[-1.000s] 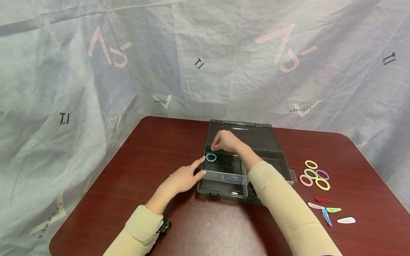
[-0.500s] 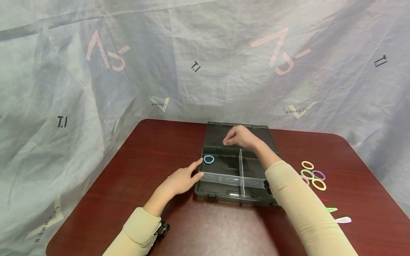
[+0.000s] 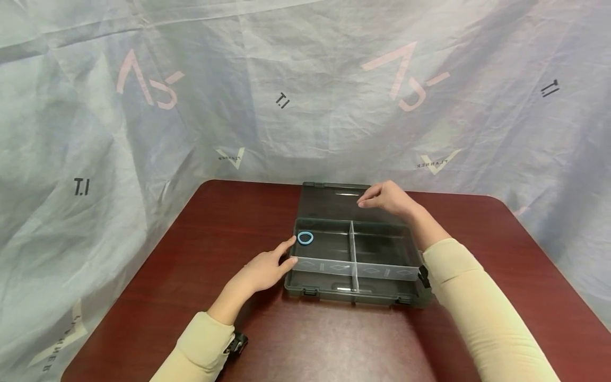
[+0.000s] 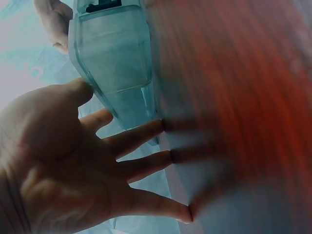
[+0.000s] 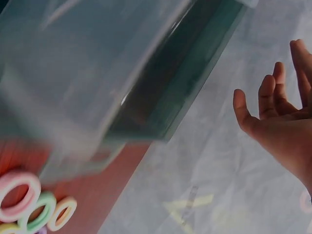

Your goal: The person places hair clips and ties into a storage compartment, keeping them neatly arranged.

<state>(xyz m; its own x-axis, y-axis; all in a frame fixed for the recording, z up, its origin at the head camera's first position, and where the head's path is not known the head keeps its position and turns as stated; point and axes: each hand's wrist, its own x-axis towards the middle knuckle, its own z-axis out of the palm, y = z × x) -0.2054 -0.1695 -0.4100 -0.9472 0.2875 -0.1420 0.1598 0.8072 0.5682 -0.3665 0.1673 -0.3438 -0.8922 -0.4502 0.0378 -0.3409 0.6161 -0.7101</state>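
Observation:
A clear grey compartment box point(image 3: 329, 295) lies on the table with its lid point(image 3: 329, 201) folded back. In its back left compartment is a blue hair tie point(image 3: 305, 243). My left hand point(image 3: 261, 271) touches the box's left side with extended fingers; the left wrist view has them spread, some fingertips on the table. Above the lid hovers my right hand point(image 3: 393, 199), holding nothing; its fingers look loosely bent and apart in the right wrist view. That view also has a pink hair tie point(image 5: 34, 190) and a green hair tie point(image 5: 51, 207) at lower left.
Clear dividers point(image 3: 385, 272) split the box into compartments. The dark red table point(image 3: 229, 212) extends on both sides, with a grey cloth point(image 3: 305, 132) hanging behind it. My right sleeve point(image 3: 482, 307) covers part of the table's right side.
My right hand has risen from the back left compartment and moved right, over the lid. The blue hair tie stays in the compartment. The left hand keeps its place at the box's side.

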